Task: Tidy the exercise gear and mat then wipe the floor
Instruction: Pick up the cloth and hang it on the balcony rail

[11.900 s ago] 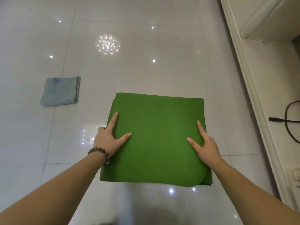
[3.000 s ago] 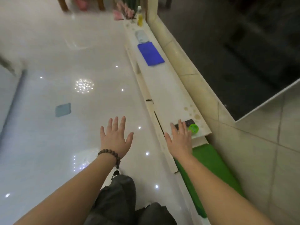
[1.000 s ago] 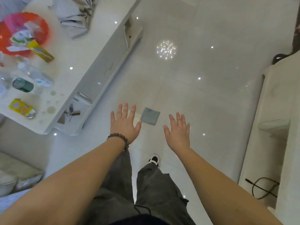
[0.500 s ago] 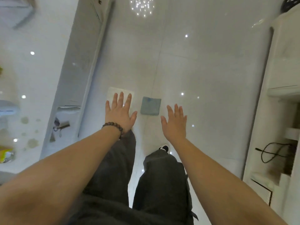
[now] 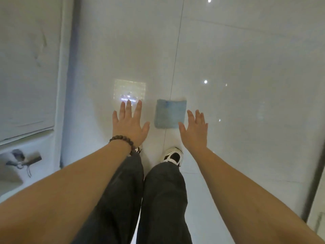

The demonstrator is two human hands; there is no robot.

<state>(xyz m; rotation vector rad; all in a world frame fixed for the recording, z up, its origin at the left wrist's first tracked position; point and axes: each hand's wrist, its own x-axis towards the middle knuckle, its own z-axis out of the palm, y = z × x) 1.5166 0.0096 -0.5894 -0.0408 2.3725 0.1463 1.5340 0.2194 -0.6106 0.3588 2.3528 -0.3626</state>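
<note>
Stood over the folded blue cloth (image 5: 170, 113), flat on the white tiled floor (image 5: 246, 120) at centre frame, straddling a grout line. Reached forward and down with both arms, likely lining up to bend and pick it up for wiping. Left hand (image 5: 130, 125), centre-left, fingers straight and spread, held nothing. Right hand (image 5: 194, 131), centre-right, fingers straight and close together, held nothing; neither seemed to touch the cloth, though height above it hard to judge. Counted: one cloth, two hands, one beaded bracelet (image 5: 123, 141) on left wrist, one shoe (image 5: 173, 156) plainly visible, other mostly hidden behind trouser leg. No mat or exercise gear in frame. White furniture (image 5: 29, 67) along left edge, keys (image 5: 22, 161) at lower left.
</note>
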